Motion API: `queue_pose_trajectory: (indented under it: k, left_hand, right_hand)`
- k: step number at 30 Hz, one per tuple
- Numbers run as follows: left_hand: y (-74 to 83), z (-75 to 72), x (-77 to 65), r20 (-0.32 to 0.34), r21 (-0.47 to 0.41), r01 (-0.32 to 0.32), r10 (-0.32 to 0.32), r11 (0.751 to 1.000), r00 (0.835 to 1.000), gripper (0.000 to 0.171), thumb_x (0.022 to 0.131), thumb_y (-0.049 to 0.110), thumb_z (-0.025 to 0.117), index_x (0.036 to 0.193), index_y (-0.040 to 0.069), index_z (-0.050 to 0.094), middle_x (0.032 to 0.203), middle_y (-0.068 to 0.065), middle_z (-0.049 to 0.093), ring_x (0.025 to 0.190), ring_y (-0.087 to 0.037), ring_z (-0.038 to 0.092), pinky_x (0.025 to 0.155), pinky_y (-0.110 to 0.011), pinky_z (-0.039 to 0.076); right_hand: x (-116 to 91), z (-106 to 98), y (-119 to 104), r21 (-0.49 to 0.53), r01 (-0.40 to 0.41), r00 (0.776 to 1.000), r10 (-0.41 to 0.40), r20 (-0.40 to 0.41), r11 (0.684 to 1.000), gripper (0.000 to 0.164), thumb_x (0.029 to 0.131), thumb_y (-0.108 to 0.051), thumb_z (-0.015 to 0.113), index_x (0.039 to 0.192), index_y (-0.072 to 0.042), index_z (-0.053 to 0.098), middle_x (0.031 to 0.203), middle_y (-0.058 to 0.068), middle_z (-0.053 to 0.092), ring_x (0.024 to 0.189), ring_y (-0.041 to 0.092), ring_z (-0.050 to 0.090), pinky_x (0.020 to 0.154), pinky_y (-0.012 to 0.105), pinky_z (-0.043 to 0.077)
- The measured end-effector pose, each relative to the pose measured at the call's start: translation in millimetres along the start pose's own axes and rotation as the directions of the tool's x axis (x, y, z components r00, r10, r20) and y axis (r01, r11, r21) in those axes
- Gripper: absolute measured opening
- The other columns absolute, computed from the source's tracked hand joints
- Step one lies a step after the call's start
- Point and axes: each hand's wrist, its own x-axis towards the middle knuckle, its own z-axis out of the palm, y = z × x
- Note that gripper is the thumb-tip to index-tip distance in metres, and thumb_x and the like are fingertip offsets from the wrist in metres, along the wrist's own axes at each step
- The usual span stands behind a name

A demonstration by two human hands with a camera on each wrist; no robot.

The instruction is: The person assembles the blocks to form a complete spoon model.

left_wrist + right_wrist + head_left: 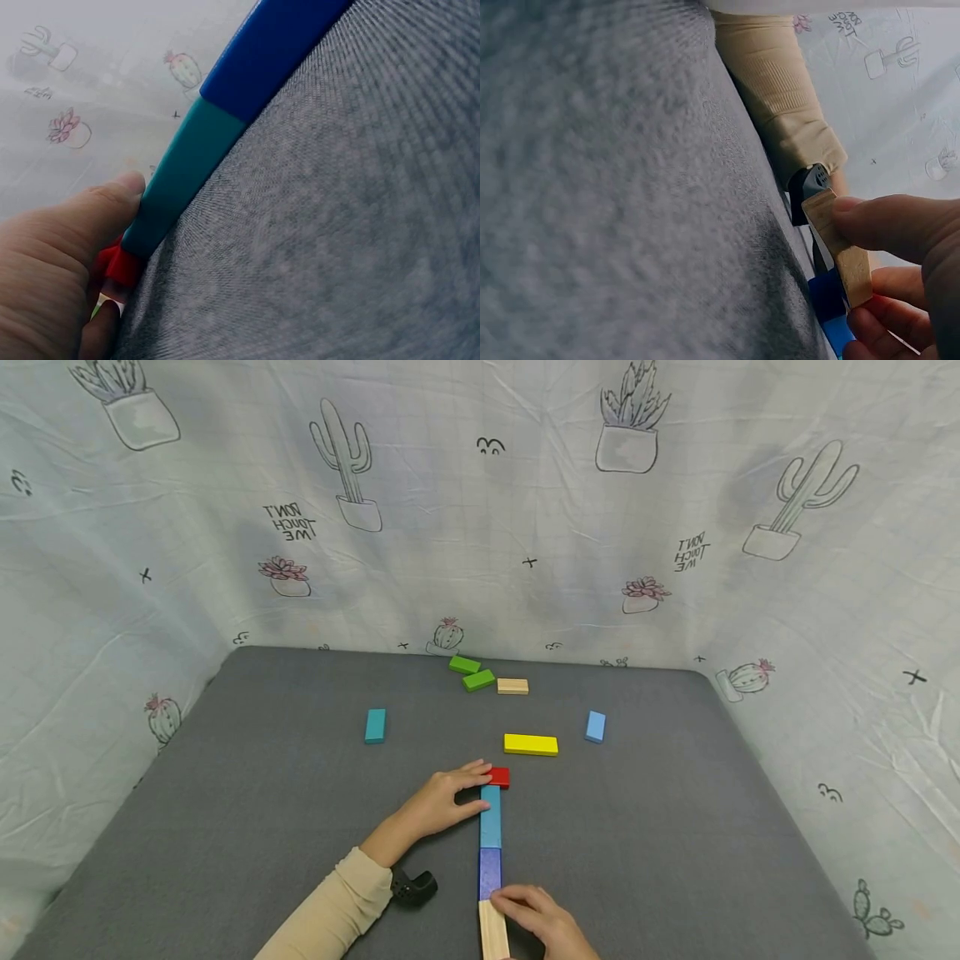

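Ok so, starting at the left: a beige sleeve (326, 902) comes in from the near edge, over a gray-covered table (225, 793). A teal block (375, 727) sits farther back on that side, well apart from everything else. There's a black device (415, 888) at the end of the sleeve, by the wrist.

Next is the left hand (442, 802). Its grip is pretty loose, fingers reaching out with a gap between them and the thumb. The fingertips are on the left end of a red block (501, 778) and the thumb touches a light blue block (491, 831), so I wouldn't call either one clamped.

Way at the far edge there are two green blocks (478, 681), angled differently and super close, can't tell if they touch.

Then the main row, running near to far in the middle: wooden block (493, 931) nearest, then a blue-violet block (490, 874), then the light blue one, with the red one set crosswise at the far end. Small tan block (512, 687) lies right of the greens, and a yellow block (530, 745) lies sideways just beyond the red.

Right hand (547, 922) is at the near end, grip closed down to a pinch, thumb and fingers holding the wooden block. Farthest right is a pale blue block (596, 727), near the yellow but apart.
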Motion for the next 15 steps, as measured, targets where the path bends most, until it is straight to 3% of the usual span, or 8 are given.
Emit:
queue_pose_trajectory:
  k: [8, 15]
  left_hand:
    - [-1.5, 1.1, 0.0, 0.002, 0.0, -0.011, 0.011, 1.0, 1.0, 0.049, 0.089, 0.032, 0.066, 0.13, 0.006, 0.059, 0.142, -0.006, 0.05, 0.134, -0.021, 0.043, 0.105, -0.042, 0.042]
    - [-2.2, 0.7, -0.6, 0.004, 0.003, -0.01, 0.01, 1.0, 1.0, 0.049, 0.089, 0.033, 0.066, 0.131, 0.007, 0.058, 0.143, -0.006, 0.049, 0.135, -0.02, 0.042, 0.105, -0.042, 0.042]
  right_hand:
    - [-3, 8, 3, -0.072, 0.063, 0.996, -0.067, -0.05, 0.995, 0.059, 0.088, -0.048, 0.062, 0.134, -0.011, 0.056, 0.127, 0.001, 0.055, 0.106, 0.006, 0.051, 0.08, 0.024, 0.051]
    - [-5, 14, 11, -0.231, 0.158, 0.979, -0.183, -0.089, 0.96, 0.06, 0.09, -0.053, 0.056, 0.133, -0.011, 0.056, 0.126, 0.0, 0.056, 0.105, 0.006, 0.051, 0.08, 0.021, 0.05]
